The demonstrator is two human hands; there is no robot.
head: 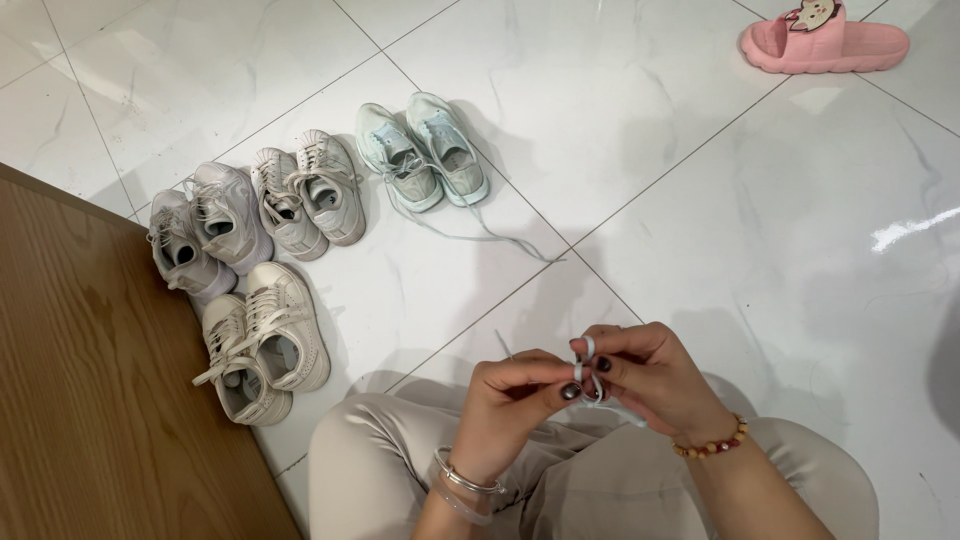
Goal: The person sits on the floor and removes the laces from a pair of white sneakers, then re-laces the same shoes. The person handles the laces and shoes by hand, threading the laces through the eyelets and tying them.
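Pale mint shoelace pinched btwn both grips, left hand & right hand touching, lace upright above beige-trousered lap.

A home floor: glossy marble-look tiles, paired sneakers by wood panelling, a pink slipper.

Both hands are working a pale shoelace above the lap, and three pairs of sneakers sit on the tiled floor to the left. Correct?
Not quite: the head view shows four pairs, not three. The rest stands: the left hand and right hand hold the pale shoelace above the lap, and the sneakers sit on the tiled floor to the left.
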